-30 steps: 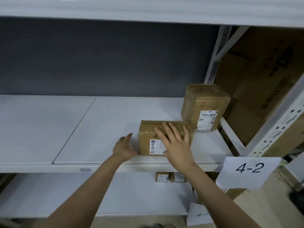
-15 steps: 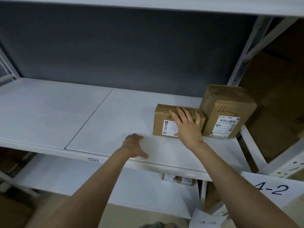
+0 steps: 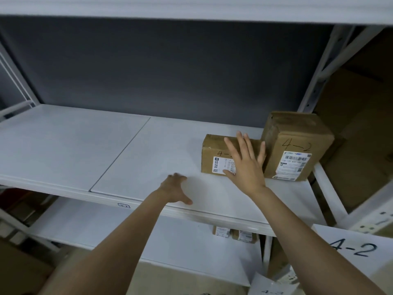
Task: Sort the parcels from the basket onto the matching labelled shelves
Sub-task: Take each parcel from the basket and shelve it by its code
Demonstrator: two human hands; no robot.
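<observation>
Toward the right end of the shelf, set back from its front edge, the small parcel lay flat with its long axis running left to right, parallel to that edge. Its front face carried a white label and a handwritten mark beginning "4-". Its right end sat close against the tall parcel, marked "4-2", which stood in the shelf's right rear corner. Whether the two touched could not be told, as a finger covered the seam.

The right hand was the nearer one by far. It lay over the small parcel's front face, and its fingers were straight and spread, reaching up past the top edge. They curled round nothing, more a flat push or a parting touch than a grip. The parcel lay directly ahead of that palm, toward the back of the shelf.

The left hand rested near the shelf's front edge, well to the left of the parcel. Its fingers were loosely bent, its thumb stuck out, and it held nothing.

A small tag on the front edge and a paper sign at the lower right both read "4-2". By that match the parcel looked correctly placed, so the coming move was probably a withdrawal toward the front edge.
</observation>
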